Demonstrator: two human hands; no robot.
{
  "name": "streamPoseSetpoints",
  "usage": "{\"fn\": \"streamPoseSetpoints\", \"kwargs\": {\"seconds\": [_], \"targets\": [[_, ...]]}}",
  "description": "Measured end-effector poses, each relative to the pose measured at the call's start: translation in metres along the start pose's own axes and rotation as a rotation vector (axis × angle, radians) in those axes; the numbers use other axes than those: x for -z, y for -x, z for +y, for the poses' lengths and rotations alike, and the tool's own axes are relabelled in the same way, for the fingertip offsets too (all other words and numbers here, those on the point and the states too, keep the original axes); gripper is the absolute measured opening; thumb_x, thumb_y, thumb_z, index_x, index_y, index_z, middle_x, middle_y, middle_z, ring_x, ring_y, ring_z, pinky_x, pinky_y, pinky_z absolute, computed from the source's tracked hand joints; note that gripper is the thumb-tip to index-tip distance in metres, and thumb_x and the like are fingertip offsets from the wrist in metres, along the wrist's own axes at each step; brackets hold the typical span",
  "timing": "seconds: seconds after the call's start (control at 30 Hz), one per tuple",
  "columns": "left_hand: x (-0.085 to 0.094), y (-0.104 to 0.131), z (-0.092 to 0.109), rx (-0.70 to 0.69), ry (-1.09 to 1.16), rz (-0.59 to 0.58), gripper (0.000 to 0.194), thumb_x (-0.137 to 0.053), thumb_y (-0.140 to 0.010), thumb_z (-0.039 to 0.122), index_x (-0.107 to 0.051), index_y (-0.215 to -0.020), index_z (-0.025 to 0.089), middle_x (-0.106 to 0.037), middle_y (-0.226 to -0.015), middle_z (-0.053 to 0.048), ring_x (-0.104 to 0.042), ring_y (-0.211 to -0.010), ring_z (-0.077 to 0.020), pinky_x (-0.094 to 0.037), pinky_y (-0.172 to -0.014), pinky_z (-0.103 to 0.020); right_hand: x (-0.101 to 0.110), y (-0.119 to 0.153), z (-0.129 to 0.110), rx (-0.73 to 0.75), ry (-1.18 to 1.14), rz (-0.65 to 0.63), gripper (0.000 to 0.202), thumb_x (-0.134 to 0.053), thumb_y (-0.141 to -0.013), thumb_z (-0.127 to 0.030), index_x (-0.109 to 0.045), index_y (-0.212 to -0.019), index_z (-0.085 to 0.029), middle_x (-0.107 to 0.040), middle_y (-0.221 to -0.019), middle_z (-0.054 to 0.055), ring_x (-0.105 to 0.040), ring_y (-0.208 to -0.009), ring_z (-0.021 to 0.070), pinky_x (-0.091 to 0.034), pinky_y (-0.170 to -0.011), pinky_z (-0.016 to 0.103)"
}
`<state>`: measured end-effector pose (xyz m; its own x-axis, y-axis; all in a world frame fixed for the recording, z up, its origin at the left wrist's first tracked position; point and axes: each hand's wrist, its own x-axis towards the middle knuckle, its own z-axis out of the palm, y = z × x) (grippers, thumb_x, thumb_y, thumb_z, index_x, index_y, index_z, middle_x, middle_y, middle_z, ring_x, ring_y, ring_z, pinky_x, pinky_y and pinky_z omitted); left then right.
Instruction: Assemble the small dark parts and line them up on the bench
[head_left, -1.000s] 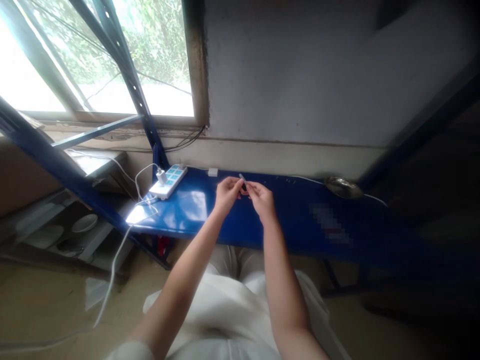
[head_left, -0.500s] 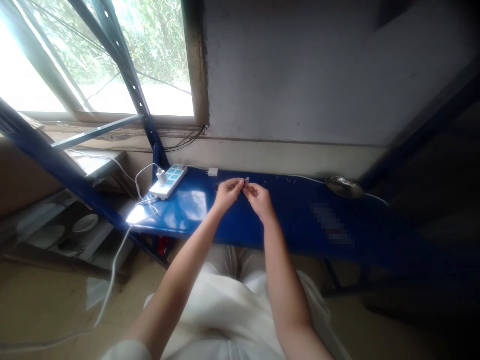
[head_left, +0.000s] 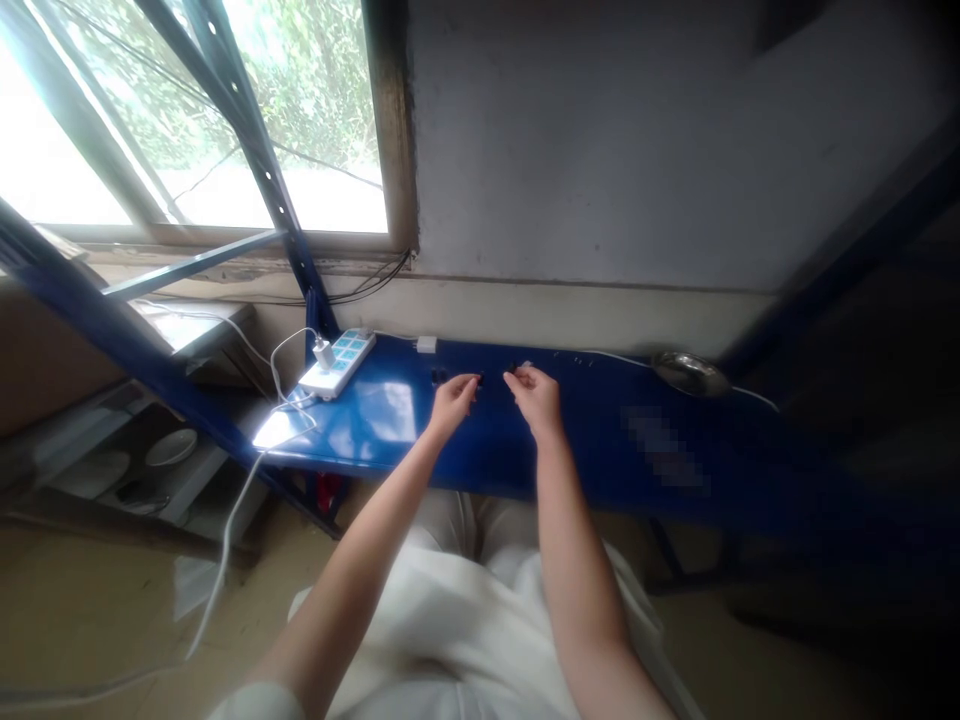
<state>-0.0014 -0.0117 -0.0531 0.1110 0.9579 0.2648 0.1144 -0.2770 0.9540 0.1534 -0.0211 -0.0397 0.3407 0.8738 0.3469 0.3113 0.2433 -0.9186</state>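
Observation:
Over the blue table [head_left: 480, 450], my left hand [head_left: 454, 402] pinches a small dark piece [head_left: 481, 380] at its fingertips. A short gap to the right, my right hand [head_left: 537, 400] is closed in a pinch, with a small dark bit [head_left: 514, 370] at the fingertips. A pale, translucent scrap [head_left: 527, 365] shows just behind those fingers; whether it is held cannot be made out. Small dark pieces [head_left: 439, 376] lie on the table beyond my left hand.
A white power strip [head_left: 337, 364] with a plugged-in cable is at the table's left. A white adapter [head_left: 426, 344] lies at the back edge. The shiny metal dish [head_left: 690, 373] sits at the back right, near several tiny pieces [head_left: 577, 360]. A blue metal post [head_left: 262, 160] rises at left.
My hands have moved apart, the left slightly down and the right to the right. Dark pieces behind my left hand are now more visible.

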Motion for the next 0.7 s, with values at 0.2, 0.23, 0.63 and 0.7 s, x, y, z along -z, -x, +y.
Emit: {"fn": "streamPoseSetpoints", "kwargs": {"seconds": [0.2,0.23,0.63,0.7], "targets": [[0.002,0.008,-0.047,0.117,-0.063,0.066,0.039,-0.050,-0.077,0.047,-0.064,-0.084,0.012,-0.054,-0.056,0.000,-0.045,-0.041,-0.0066,-0.035,-0.040,-0.018,0.011,-0.014,0.044,-0.185,0.154,0.102,0.024,-0.061,-0.064,-0.038,-0.064,-0.071,-0.014,-0.065,-0.060,0.004,-0.061,-0.058,0.0170,-0.046,-0.056,0.026],[0.003,0.010,-0.050,0.120,-0.063,0.068,0.038,-0.051,-0.077,0.047,-0.064,-0.084,0.012,-0.054,-0.056,0.000,-0.045,-0.042,-0.0068,-0.036,-0.040,-0.018,0.011,-0.017,0.050,-0.202,0.189,0.089,0.023,-0.060,-0.065,-0.036,-0.064,-0.073,-0.015,-0.066,-0.061,0.004,-0.061,-0.060,0.0171,-0.046,-0.057,0.025],[0.005,0.015,-0.052,0.170,0.008,0.086,0.032,-0.049,-0.077,0.040,-0.064,-0.079,0.012,-0.052,-0.055,0.001,-0.045,-0.043,-0.0066,-0.035,-0.042,-0.018,0.002,-0.051,0.072,-0.183,0.654,-0.060,0.018,-0.056,-0.074,-0.029,-0.067,-0.083,-0.018,-0.069,-0.083,0.008,-0.062,-0.075,0.0183,-0.040,-0.060,0.023],[0.005,0.015,-0.052,0.173,0.014,0.087,0.031,-0.050,-0.076,0.040,-0.064,-0.078,0.012,-0.052,-0.054,0.001,-0.045,-0.042,-0.0062,-0.035,-0.042,-0.018,0.001,-0.054,0.076,-0.188,0.692,-0.084,0.018,-0.056,-0.075,-0.029,-0.068,-0.084,-0.018,-0.069,-0.083,0.008,-0.062,-0.076,0.0182,-0.041,-0.061,0.023]]}}
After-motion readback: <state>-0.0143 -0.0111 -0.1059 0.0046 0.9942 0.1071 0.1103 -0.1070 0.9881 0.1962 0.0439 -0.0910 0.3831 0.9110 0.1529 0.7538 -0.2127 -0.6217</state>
